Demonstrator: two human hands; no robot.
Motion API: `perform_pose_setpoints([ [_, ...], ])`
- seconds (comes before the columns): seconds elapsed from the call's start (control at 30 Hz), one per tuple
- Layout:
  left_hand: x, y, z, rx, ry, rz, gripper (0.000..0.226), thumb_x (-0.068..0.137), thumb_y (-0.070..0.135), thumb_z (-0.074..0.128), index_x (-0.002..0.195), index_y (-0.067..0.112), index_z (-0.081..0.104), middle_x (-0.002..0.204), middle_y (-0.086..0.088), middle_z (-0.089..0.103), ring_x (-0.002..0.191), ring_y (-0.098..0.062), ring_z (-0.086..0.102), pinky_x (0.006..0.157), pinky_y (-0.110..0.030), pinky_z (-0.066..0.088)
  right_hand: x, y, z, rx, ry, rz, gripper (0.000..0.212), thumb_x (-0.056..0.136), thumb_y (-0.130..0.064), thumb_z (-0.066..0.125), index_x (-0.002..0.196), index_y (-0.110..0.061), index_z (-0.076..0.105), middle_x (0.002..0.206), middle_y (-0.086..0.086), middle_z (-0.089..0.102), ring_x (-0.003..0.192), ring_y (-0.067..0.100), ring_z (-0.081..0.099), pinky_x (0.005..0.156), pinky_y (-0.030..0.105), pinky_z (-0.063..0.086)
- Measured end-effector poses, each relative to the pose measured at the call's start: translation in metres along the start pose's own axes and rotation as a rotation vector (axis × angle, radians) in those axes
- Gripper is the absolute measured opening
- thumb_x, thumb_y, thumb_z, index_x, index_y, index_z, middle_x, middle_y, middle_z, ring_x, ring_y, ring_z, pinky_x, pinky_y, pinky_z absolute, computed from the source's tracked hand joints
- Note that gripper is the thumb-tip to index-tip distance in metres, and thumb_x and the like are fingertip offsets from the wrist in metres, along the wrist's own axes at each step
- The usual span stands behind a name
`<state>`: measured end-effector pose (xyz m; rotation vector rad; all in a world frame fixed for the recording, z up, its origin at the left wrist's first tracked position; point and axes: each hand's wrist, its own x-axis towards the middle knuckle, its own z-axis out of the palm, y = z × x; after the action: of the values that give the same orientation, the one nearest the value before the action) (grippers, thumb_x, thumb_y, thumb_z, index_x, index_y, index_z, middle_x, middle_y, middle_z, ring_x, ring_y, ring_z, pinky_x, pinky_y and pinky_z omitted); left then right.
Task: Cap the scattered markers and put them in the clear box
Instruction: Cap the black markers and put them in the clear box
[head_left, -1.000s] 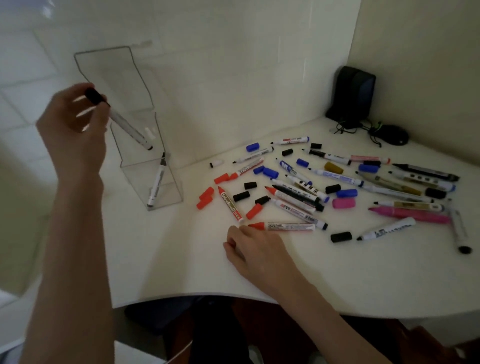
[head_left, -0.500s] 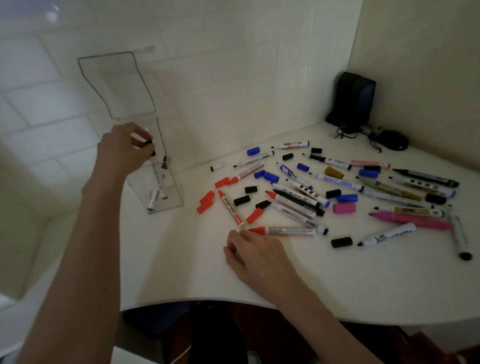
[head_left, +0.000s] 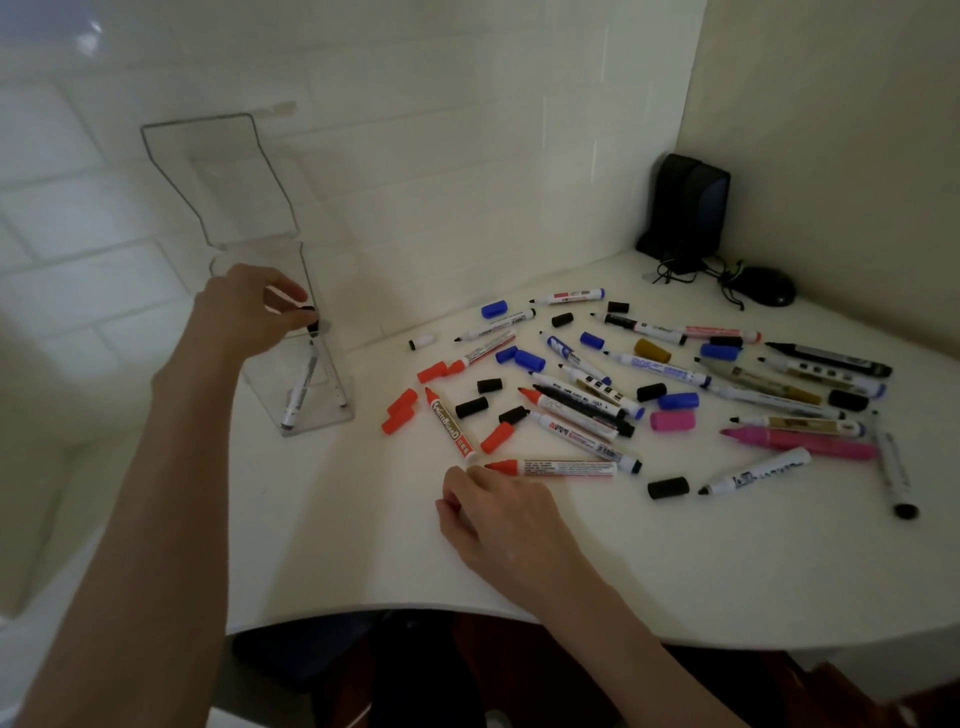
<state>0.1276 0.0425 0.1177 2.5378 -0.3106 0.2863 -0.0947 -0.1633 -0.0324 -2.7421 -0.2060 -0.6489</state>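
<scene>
**Left fingers pinch a marker in the box**

The left hand (head_left: 244, 312) curls its fingertips (head_left: 297, 296) round the black cap of a marker (head_left: 327, 369). The marker stands tilted inside the clear box (head_left: 322, 423) right below them, its lower end near the floor. A second marker (head_left: 297, 397) leans beside it. The lid (head_left: 218, 176) stands open above the fingers.

The right hand (head_left: 498, 514) rests on the table (head_left: 363, 545), fingers loosely curled and holding nothing. Just beyond its fingertips lies 1 uncapped red marker (head_left: 556, 467). Farther out from them, loose markers (head_left: 660, 366) and caps (head_left: 471, 408) lie scattered.
</scene>
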Motion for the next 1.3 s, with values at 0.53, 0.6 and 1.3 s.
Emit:
perform_pose_setpoints([
  [0.53,0.038,-0.001,0.008,-0.061,-0.413,-0.296,0.034,0.088,-0.008,0.073,0.12,-0.001,0.064,0.1,-0.018,0.074,0.085,-0.027,0.073,0.07,-0.027,0.063,-0.001,0.0,-0.002,0.008,-0.004,0.002,0.019,0.098,-0.037,0.042,0.09,-0.022,0.049,0.076,-0.005,0.054,0.065,0.016,0.053,0.054,0.037,0.047],
  [0.6,0.043,0.003,0.004,-0.03,-0.488,-0.312,0.023,0.087,-0.01,0.072,0.109,-0.005,0.066,0.086,-0.02,0.073,0.067,-0.024,0.074,0.055,-0.026,0.062,-0.001,-0.001,-0.002,0.01,0.0,0.005,0.019,0.098,-0.037,0.042,0.089,-0.022,0.049,0.077,-0.005,0.054,0.066,0.017,0.053,0.055,0.038,0.047],
  [1.3,0.03,0.006,-0.007,-0.126,-0.374,-0.22,0.043,0.076,-0.014,0.078,0.115,0.004,0.071,0.109,-0.02,0.072,0.086,-0.031,0.073,0.059,-0.022,0.061,0.0,0.0,0.0,0.027,0.02,-0.007,0.018,0.096,-0.036,0.046,0.088,-0.021,0.049,0.075,-0.003,0.055,0.066,0.018,0.054,0.053,0.038,0.046],
])
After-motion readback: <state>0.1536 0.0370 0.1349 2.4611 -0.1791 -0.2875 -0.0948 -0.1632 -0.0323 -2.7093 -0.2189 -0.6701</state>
